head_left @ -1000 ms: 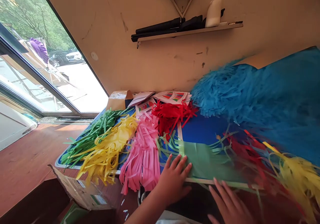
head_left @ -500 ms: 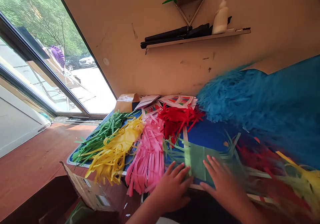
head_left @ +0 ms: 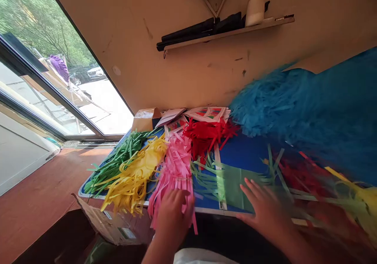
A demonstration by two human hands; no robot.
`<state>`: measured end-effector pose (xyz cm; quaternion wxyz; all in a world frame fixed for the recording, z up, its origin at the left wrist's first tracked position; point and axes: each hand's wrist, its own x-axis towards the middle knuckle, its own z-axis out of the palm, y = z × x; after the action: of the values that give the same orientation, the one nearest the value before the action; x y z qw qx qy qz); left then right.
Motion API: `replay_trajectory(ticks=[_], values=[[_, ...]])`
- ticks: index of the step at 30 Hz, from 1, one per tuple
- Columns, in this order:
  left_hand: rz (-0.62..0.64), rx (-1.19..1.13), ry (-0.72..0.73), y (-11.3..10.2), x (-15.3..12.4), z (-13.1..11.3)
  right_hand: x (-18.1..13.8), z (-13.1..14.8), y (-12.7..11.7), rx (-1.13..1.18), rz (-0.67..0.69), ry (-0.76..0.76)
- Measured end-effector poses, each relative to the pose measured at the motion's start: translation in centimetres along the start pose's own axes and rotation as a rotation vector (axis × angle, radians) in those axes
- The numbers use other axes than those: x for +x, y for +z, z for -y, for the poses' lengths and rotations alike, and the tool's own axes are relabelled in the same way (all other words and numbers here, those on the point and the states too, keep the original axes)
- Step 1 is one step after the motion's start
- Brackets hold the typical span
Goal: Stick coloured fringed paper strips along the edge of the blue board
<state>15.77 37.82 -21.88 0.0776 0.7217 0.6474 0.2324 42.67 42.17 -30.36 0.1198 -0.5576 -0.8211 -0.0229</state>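
Observation:
My left hand (head_left: 173, 213) is over the lower strips of a pink fringed paper bundle (head_left: 176, 165), its fingers curled down onto them and partly hidden. My right hand (head_left: 266, 209) lies spread on the right part of a light green sheet (head_left: 235, 183) with fringed ends, which rests flat on the blue table (head_left: 238, 154). Beside the pink bundle on the left are a yellow fringed bundle (head_left: 144, 164) and a dark green one (head_left: 123, 162). Behind the green sheet sits a red fringed bundle (head_left: 206, 134).
A cardboard box (head_left: 126, 222) stands open at the lower left. Fluffy blue fringe (head_left: 273, 103) covers the back right. Blurred dark red (head_left: 303, 177) and yellow strips (head_left: 362, 201) lie at the right. Above, a wall shelf (head_left: 229, 33) holds a white bottle (head_left: 255, 6).
My left hand has gone from the light green sheet leftward onto the pink strips, its fingers now curled. My right hand stays spread on the green sheet. The view has tipped slightly down.

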Motion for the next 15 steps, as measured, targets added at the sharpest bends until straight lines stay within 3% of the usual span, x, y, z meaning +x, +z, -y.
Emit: replay_trajectory(ticks=[3, 5, 9, 12, 15], values=[[0.527, -0.567, -0.036, 2.7, -1.8, -4.4, 0.1, -0.1, -0.6, 0.0, 0.02, 0.025], [0.721, -0.872, -0.223, 4.6, -2.2, -6.2, -0.1, -0.2, -0.9, -0.011, 0.028, 0.021], [0.812, -1.345, -0.507, 7.1, -2.0, -6.1, -1.1, -0.8, -0.6, -0.025, 0.013, -0.088], [0.861, -1.498, -0.583, 8.1, -2.3, -5.0, -1.9, -1.4, 0.4, -0.038, -0.039, -0.172], [0.828, -1.581, -0.64, 8.8, -2.9, -4.6, -2.5, -2.0, 1.2, -0.038, -0.095, -0.225]])
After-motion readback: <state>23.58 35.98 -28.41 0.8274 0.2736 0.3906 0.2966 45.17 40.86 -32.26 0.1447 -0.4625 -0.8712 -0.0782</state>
